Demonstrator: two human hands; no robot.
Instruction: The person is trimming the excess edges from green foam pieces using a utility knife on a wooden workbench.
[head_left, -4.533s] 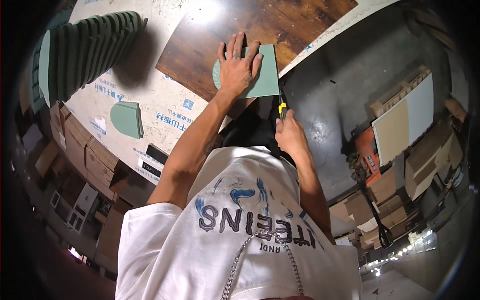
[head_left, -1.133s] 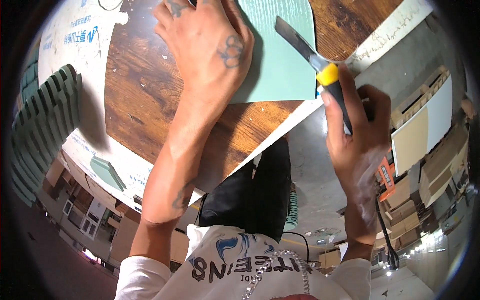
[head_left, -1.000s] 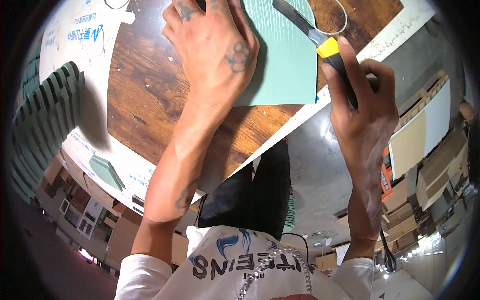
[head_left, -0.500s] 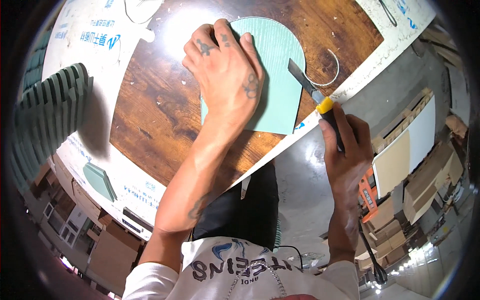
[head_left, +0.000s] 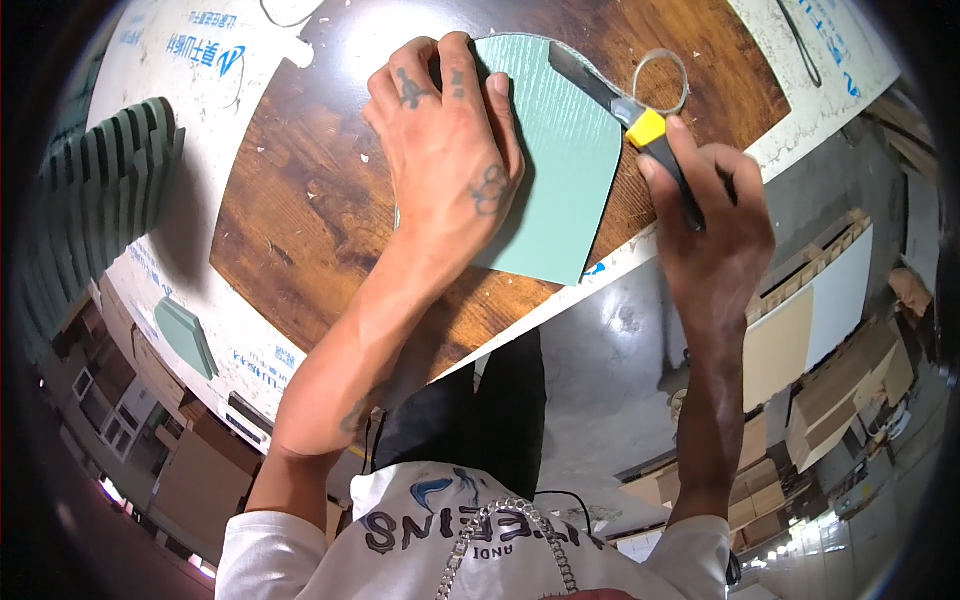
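My left hand (head_left: 440,135) bears down on a pale green, round-topped panel (head_left: 560,190), its fingers bent at the far left edge and its thumb to their right. Where the fingertips rest is partly hidden. In my right hand (head_left: 710,200) is a utility knife (head_left: 650,130) with a black and yellow handle, gripped by thumb and fingers. Its long blade points to the far left and lies along the panel's curved upper right edge. Beside the blade, a thin trimmed strip (head_left: 684,85) curls into a loop.
Under the panel lies a brown wood-grain board (head_left: 300,220) on a white printed sheet (head_left: 240,320). Grey-green pieces (head_left: 110,190) stand stacked at the left, with a few smaller green pieces (head_left: 185,335) nearer. Cartons (head_left: 850,390) and boards (head_left: 840,290) are on the floor at the right.
My right hand and the knife have moved away from me along the panel's curved edge. The strip has curled into a fuller loop. My left hand stays on the panel, which sits slightly turned.
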